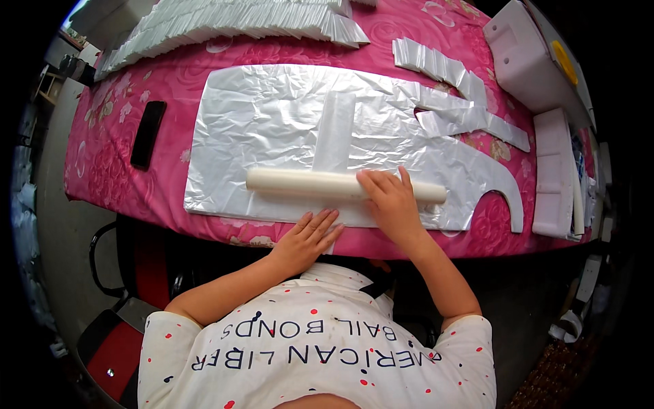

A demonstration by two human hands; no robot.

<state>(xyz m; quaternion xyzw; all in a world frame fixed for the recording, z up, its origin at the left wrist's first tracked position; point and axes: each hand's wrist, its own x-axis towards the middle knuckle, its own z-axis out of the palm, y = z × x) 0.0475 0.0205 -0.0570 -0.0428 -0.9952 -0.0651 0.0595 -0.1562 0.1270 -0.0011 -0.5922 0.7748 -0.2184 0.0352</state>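
A pile of white plastic T-shirt bags (272,123) lies flat and wrinkled in front of me, with cut-out handles at its right end. Across its near half is a cream-coloured tube (306,183), roughly parallel to the table edge. My right hand (392,201) grips the tube right of its middle, fingers over the top. Beside the tube, on the bags' near edge, my left hand (308,238) rests flat with fingers stretched out and holds nothing. A narrow folded strip of white plastic (335,126) lies on the bags, its near end reaching the tube.
A pink floral cloth (180,88) covers the table. Rows of folded white plastic bags (238,20) line the far side; several more folded bags (436,65) lie far right. A black phone (148,135) lies left. White foam boxes (528,61) stand right; a red-and-black chair (146,266) is lower left.
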